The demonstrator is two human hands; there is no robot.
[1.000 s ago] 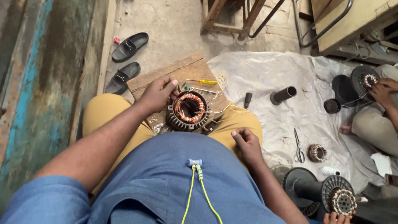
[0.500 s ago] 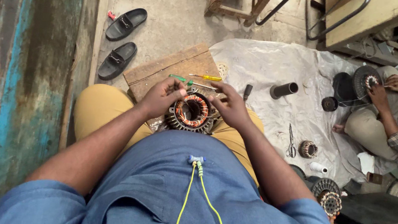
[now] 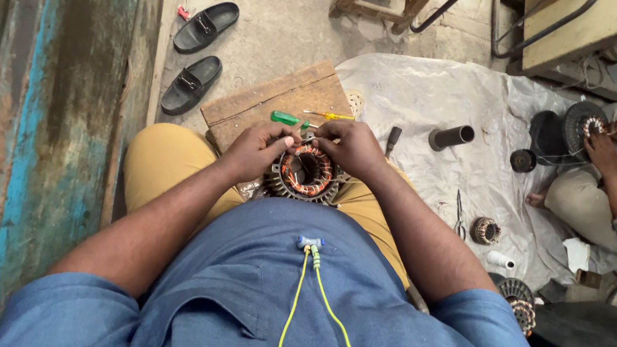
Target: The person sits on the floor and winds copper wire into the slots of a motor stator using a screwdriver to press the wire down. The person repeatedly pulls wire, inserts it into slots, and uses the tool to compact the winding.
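A round motor stator (image 3: 307, 173) with copper windings rests on my lap, between my knees. My left hand (image 3: 257, 147) grips its left rim, fingers pinched at the top edge. My right hand (image 3: 351, 146) holds the upper right rim, fingertips meeting the left ones over the windings. Whether a small tool sits between the fingers cannot be told. A green-handled screwdriver (image 3: 284, 119) and a yellow-handled one (image 3: 329, 115) lie on a wooden board (image 3: 270, 102) just beyond my hands.
Two black sandals (image 3: 198, 50) lie on the concrete floor at left. A white plastic sheet (image 3: 443, 96) holds a dark tube (image 3: 450, 137), scissors (image 3: 460, 213) and a small wound rotor (image 3: 485, 230). Another person's hands (image 3: 606, 143) work on a stator at right.
My right hand came up from my thigh onto the stator's upper right rim. The left hand stayed on the left rim, and the view shifted slightly.
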